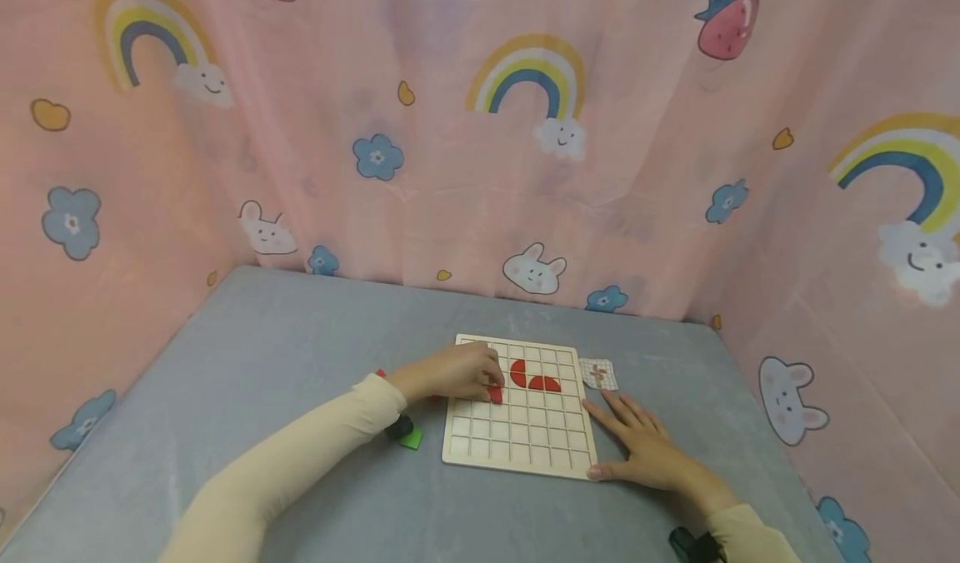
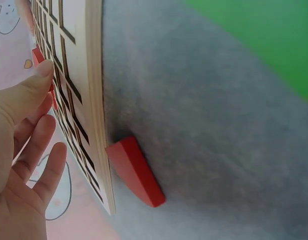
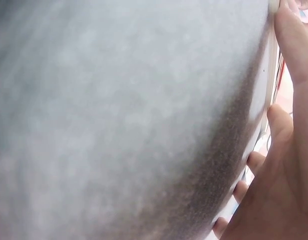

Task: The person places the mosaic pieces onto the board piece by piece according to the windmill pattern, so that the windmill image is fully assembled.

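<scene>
Pinching a small red piece (image 1: 495,395) on the pale wooden gridded board (image 1: 517,451), the left hand (image 1: 468,370) sits left of red rounded pieces (image 1: 545,384); the right hand (image 1: 648,450), fingers spread, touches the board's right edge, near a white printed card (image 1: 597,374) on the grey bench (image 1: 337,321).

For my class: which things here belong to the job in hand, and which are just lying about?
In the job:
- left hand, red piece at its fingertips
- right hand, touching the grid board
- red shapes on the board
- printed card, probably a guide

Lying about:
- green piece, perhaps spare
- loose red block beside the board
- patterned curtain, backdrop only
</scene>
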`<state>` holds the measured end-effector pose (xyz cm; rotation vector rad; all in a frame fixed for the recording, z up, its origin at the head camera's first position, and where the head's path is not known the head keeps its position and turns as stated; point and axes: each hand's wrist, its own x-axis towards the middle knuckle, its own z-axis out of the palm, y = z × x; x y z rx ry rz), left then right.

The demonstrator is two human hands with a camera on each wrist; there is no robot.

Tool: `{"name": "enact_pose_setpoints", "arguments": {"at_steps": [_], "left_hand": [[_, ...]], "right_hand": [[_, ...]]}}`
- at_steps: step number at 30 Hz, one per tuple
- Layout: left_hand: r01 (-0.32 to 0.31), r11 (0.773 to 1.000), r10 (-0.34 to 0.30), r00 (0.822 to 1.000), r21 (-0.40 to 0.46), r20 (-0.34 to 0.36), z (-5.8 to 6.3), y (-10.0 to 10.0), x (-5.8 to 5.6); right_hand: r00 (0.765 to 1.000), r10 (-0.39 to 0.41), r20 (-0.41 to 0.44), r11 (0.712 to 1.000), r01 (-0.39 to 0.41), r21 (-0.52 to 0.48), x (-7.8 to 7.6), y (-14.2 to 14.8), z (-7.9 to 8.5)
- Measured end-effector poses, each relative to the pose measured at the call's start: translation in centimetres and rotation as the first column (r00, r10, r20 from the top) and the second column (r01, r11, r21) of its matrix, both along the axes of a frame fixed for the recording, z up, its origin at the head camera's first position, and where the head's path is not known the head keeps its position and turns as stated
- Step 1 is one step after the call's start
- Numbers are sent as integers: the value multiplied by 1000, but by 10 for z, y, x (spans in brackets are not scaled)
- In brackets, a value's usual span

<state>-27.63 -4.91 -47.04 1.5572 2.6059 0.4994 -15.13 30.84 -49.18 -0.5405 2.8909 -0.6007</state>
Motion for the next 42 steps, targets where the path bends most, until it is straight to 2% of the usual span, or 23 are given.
{"name": "enact_pose_setpoints", "arguments": {"at_steps": [8,13,23,32,38,42], "left_hand": [[0,1000,0,1000,-12,11,2,7,-1],[-1,1000,1,999,-10,36,4,7,0],[0,1000,1,997,-12,73,5,11,-3],[12,1000,-10,992,-8,123,7,13,-5],[14,1000,-13,990,-5,138,9,14,-5],[5,1000,-2,990,-15,143,9,15,-6]], "right_hand": [[1000,18,-3,1000,-18,12,4,-7,12],[999,-2,35,999,1,47,5,-10,17],[1000,-3,13,1000,3,15,4,-6,8],[1000,8,7,1000,-8,27,6,-10,18],[999,20,-34,1000,-20,-6,5,-6,11],[999,24,-33,1000,-24,-18,5,-5,10]]}}
